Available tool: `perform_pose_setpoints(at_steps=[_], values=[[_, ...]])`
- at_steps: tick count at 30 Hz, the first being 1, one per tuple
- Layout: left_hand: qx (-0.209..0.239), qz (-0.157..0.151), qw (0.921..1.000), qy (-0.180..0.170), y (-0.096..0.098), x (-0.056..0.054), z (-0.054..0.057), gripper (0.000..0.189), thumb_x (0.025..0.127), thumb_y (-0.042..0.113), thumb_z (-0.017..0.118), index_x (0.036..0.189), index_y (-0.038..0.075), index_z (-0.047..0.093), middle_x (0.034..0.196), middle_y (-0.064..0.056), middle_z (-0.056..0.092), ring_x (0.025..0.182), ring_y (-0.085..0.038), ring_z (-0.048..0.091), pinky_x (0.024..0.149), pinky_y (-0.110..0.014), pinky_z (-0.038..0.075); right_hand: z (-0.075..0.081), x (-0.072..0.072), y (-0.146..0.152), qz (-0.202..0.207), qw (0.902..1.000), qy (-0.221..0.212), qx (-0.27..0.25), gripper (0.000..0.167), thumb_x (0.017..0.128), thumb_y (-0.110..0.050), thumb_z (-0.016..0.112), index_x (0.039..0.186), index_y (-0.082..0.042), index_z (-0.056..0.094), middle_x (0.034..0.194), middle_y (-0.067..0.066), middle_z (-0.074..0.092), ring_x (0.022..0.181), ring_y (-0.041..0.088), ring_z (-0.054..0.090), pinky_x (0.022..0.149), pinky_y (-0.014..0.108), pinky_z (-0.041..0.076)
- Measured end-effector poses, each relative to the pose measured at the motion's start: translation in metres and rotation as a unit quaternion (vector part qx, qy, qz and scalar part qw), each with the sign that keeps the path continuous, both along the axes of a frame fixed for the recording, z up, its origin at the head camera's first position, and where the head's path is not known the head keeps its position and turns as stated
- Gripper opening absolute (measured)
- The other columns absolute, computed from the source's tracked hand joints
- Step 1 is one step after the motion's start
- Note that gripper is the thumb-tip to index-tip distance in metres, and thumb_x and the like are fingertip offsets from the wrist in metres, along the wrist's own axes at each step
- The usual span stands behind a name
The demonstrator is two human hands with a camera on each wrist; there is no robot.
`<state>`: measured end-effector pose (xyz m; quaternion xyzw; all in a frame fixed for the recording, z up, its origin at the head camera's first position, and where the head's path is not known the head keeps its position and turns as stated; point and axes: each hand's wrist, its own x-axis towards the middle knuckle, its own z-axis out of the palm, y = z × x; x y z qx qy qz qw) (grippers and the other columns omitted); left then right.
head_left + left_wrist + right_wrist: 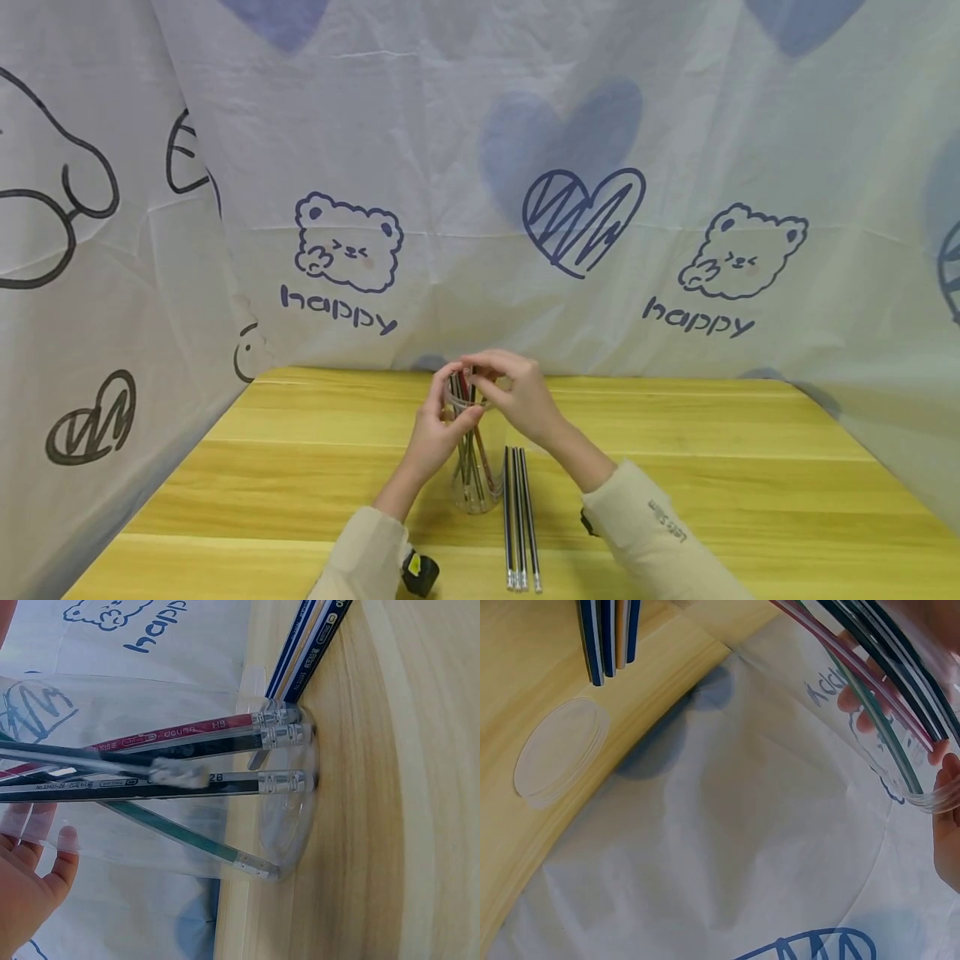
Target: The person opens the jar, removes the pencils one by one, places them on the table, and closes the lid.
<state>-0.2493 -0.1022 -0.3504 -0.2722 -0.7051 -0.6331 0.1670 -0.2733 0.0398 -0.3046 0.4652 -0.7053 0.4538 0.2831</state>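
A tall clear plastic jar [493,429] stands upright on the table, with several pencils leaning inside. My left hand [438,429] grips it near the rim, thumb on the near side. Over the mouth, my right hand [528,400] pinches the upper end of a dark pencil [180,772]; in the left wrist view its eraser end is blurred and above the jar's base. A red pencil [187,729], a green pencil [172,829] and dark ones rest eraser-down on the base. Beside the jar lie several dark striped pencils [508,517], side by side, erasers toward me.
A clear round lid [562,754] lies flat on the wooden table [675,500], beyond the loose pencils' far tips. A white printed cloth [450,167] hangs along the table's back edge. A black wrist device [420,575] sits by the left sleeve.
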Motion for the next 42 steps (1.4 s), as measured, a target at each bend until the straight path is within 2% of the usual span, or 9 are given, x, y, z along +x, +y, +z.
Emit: perform_pose_setpoints(at_steps=[8, 12, 15, 22, 28, 31, 36, 38, 42], values=[[0.012, -0.013, 0.9998, 0.006, 0.001, -0.001, 0.001, 0.054, 0.084, 0.003, 0.057, 0.131, 0.001, 0.03, 0.119, -0.021, 0.047, 0.074, -0.013, 0.053, 0.061, -0.033, 0.05, 0.005, 0.001, 0.0, 0.039, 0.9982, -0.018, -0.041, 0.042, 0.073, 0.02, 0.059, 0.114, 0.015, 0.05, 0.109, 0.025, 0.053, 0.077, 0.032, 0.061, 0.071, 0.028, 0.05], [0.01, -0.014, 0.9998, 0.014, 0.001, -0.002, 0.001, 0.054, 0.084, 0.0, 0.056, 0.131, 0.001, 0.03, 0.108, -0.019, 0.051, 0.07, -0.013, 0.053, 0.059, -0.037, 0.05, 0.008, 0.002, 0.001, 0.027, 0.9973, -0.024, -0.065, 0.048, 0.073, 0.022, 0.056, 0.119, 0.014, 0.046, 0.114, 0.026, 0.049, 0.076, 0.034, 0.059, 0.069, 0.027, 0.05], [0.007, -0.012, 0.9998, 0.011, 0.001, -0.002, 0.0, 0.055, 0.084, 0.001, 0.056, 0.131, 0.001, 0.03, 0.095, -0.016, 0.054, 0.068, -0.016, 0.054, 0.058, -0.041, 0.05, 0.01, 0.004, 0.0, 0.026, 0.996, -0.025, -0.082, 0.047, 0.073, 0.023, 0.054, 0.119, 0.014, 0.046, 0.115, 0.027, 0.047, 0.077, 0.035, 0.059, 0.069, 0.028, 0.05], [-0.001, 0.005, 1.0, -0.004, 0.001, -0.001, 0.0, 0.057, 0.083, 0.004, 0.057, 0.133, 0.003, 0.029, 0.089, -0.013, 0.054, 0.068, -0.03, 0.055, 0.057, -0.043, 0.049, 0.014, 0.005, 0.001, 0.033, 0.9937, -0.017, -0.106, 0.035, 0.075, 0.021, 0.055, 0.109, 0.013, 0.05, 0.108, 0.026, 0.052, 0.078, 0.035, 0.06, 0.067, 0.029, 0.051], [-0.001, 0.003, 1.0, -0.008, 0.002, -0.001, 0.001, 0.056, 0.083, 0.002, 0.056, 0.133, 0.004, 0.029, 0.089, -0.012, 0.052, 0.068, -0.021, 0.054, 0.058, -0.048, 0.048, 0.018, 0.006, 0.002, 0.012, 0.9933, -0.008, -0.115, 0.033, 0.076, 0.019, 0.056, 0.108, 0.012, 0.051, 0.098, 0.023, 0.057, 0.078, 0.032, 0.061, 0.066, 0.029, 0.051], [-0.003, 0.003, 1.0, -0.007, 0.002, -0.001, 0.001, 0.056, 0.083, 0.001, 0.055, 0.133, 0.004, 0.03, 0.089, -0.012, 0.052, 0.068, -0.016, 0.053, 0.059, -0.049, 0.048, 0.021, 0.006, 0.004, 0.015, 0.9932, -0.005, -0.116, 0.036, 0.076, 0.02, 0.056, 0.111, 0.013, 0.05, 0.103, 0.024, 0.054, 0.08, 0.034, 0.06, 0.067, 0.03, 0.051], [-0.004, 0.001, 1.0, 0.0, 0.001, -0.001, 0.001, 0.055, 0.084, 0.002, 0.056, 0.133, 0.004, 0.03, 0.094, -0.015, 0.052, 0.071, -0.018, 0.054, 0.058, -0.037, 0.05, 0.027, 0.005, 0.006, 0.017, 0.9939, -0.011, -0.109, 0.045, 0.075, 0.021, 0.055, 0.118, 0.014, 0.045, 0.117, 0.027, 0.046, 0.081, 0.037, 0.058, 0.069, 0.029, 0.051], [-0.003, 0.001, 1.0, 0.003, 0.001, 0.0, 0.001, 0.055, 0.084, 0.003, 0.056, 0.133, 0.003, 0.03, 0.098, -0.018, 0.052, 0.073, -0.018, 0.054, 0.058, -0.036, 0.05, 0.029, 0.006, 0.006, 0.012, 0.9937, -0.015, -0.111, 0.046, 0.075, 0.02, 0.055, 0.12, 0.014, 0.044, 0.121, 0.027, 0.043, 0.081, 0.037, 0.058, 0.068, 0.028, 0.051], [0.001, -0.003, 1.0, 0.003, 0.001, 0.0, 0.001, 0.055, 0.085, 0.004, 0.057, 0.133, 0.003, 0.029, 0.104, -0.026, 0.05, 0.077, -0.018, 0.054, 0.061, -0.046, 0.05, 0.035, 0.008, 0.009, 0.009, 0.9924, -0.017, -0.121, 0.047, 0.076, 0.021, 0.053, 0.121, 0.013, 0.043, 0.124, 0.027, 0.041, 0.082, 0.033, 0.058, 0.068, 0.028, 0.051]])
